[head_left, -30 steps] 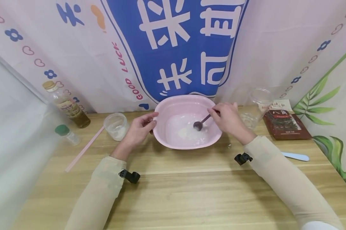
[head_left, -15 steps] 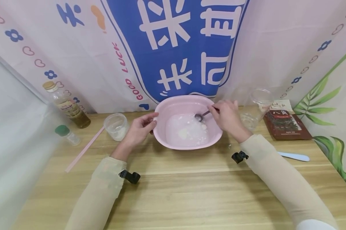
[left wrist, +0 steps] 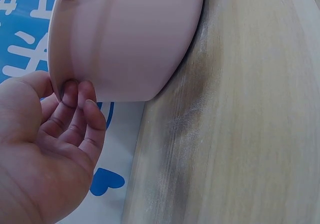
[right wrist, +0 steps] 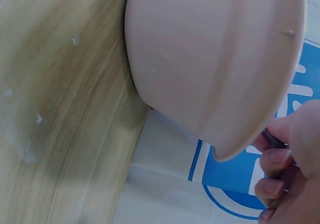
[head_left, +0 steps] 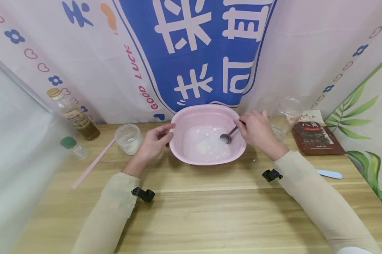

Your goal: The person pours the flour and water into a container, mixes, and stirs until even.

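Note:
A pink basin [head_left: 207, 161] stands on the wooden table against the cloth backdrop, with white powder and pale liquid [head_left: 207, 144] on its bottom. My left hand [head_left: 154, 144] pinches its left rim; in the left wrist view the thumb is above the rim and the curled fingers [left wrist: 75, 108] are beneath it. Over the basin's right rim, my right hand [head_left: 257, 129] grips the handle of a dark spoon [head_left: 226, 138]. The spoon's bowl is low inside the basin, on the right of the powder. In the right wrist view the basin wall hides that bowl.
Left of the basin are a clear tub [head_left: 128, 139] with white powder, pink chopsticks [head_left: 94, 163], a green-capped shaker [head_left: 74, 147] and an oil bottle [head_left: 73, 114]. On the right stand a clear plastic container [head_left: 289, 113], a brown spice packet [head_left: 318, 137] and a light-blue handle [head_left: 328, 174].
The spoon first went up toward the basin's back, then came down and to the right. My right hand shifted right with it. My left hand has stayed on the rim.

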`<action>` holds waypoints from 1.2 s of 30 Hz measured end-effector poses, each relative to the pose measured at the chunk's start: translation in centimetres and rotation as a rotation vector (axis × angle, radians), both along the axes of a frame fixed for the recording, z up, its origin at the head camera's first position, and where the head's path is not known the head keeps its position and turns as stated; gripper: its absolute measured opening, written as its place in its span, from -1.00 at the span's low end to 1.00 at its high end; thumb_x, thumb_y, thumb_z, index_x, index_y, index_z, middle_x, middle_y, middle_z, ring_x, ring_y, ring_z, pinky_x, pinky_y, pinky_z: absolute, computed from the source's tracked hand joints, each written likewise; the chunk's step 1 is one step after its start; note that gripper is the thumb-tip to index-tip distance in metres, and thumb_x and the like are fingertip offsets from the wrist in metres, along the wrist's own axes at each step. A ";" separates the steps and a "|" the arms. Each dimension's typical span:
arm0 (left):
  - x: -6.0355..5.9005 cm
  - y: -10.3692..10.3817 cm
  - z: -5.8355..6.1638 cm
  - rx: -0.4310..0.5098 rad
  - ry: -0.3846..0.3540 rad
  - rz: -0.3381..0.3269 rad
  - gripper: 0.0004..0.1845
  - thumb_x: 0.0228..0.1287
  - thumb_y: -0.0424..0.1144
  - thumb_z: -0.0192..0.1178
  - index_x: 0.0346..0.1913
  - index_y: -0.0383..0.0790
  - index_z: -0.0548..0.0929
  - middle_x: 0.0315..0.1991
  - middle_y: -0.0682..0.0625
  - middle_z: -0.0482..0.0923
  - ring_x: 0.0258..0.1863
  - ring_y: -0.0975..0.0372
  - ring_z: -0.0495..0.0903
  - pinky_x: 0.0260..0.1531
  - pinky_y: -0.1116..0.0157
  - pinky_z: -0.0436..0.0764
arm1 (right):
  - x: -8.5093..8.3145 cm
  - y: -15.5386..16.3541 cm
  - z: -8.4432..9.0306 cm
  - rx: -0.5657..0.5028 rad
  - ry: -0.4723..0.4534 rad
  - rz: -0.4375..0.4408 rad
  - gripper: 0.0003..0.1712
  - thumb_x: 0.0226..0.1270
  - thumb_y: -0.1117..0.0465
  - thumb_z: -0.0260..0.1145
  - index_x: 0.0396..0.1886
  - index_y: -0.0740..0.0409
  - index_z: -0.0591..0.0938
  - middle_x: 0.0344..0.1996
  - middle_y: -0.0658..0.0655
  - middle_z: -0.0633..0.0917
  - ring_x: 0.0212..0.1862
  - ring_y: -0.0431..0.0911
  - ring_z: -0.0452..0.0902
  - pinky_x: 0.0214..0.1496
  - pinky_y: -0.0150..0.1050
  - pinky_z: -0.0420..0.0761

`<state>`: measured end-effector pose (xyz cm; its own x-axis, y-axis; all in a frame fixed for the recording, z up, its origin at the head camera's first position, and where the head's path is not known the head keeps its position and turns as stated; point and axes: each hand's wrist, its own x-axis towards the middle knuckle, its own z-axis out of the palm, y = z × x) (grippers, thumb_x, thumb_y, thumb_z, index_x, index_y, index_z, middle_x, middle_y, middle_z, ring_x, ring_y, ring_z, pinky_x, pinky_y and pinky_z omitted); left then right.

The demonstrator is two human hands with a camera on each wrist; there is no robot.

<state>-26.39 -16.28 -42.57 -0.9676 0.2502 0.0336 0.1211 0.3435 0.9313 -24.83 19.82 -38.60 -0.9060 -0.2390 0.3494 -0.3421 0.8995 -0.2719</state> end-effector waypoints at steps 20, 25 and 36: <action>0.0 0.0 0.1 -0.001 0.010 -0.002 -0.53 0.61 -0.31 0.17 0.48 -0.34 0.56 -0.10 -0.20 0.58 -0.34 0.29 0.63 -0.25 0.28 0.78 | 0.5 -3.7 0.6 -0.175 -0.011 0.208 -0.71 0.64 0.18 0.30 -0.26 0.24 0.81 -0.40 0.16 0.80 -0.23 0.12 0.64 0.03 0.04 0.28; -0.1 0.0 0.0 -0.006 0.009 -0.007 -0.52 0.61 -0.31 0.16 0.49 -0.34 0.55 -0.09 -0.20 0.58 -0.32 0.27 0.62 -0.25 0.28 0.78 | 1.2 -4.1 0.4 -0.081 -0.002 0.354 -0.79 0.57 0.20 0.38 -0.26 0.20 0.84 -0.36 0.11 0.84 -0.21 0.06 0.73 0.21 0.14 0.38; -0.1 0.0 0.0 -0.007 0.002 0.008 -0.53 0.60 -0.32 0.16 0.48 -0.32 0.57 -0.10 -0.17 0.56 -0.33 0.27 0.63 -0.22 0.24 0.81 | 1.2 -4.9 -0.5 -0.015 0.138 0.478 -0.81 0.51 0.27 0.42 -0.36 0.22 0.81 -0.48 0.10 0.76 -0.36 0.00 0.65 -0.11 -0.05 0.60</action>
<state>-26.46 -16.24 -42.54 -0.9696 0.2422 0.0339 0.1201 0.3510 0.9286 -23.68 14.92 -39.07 -0.6411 -0.6105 0.4650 -0.7493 0.6290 -0.2071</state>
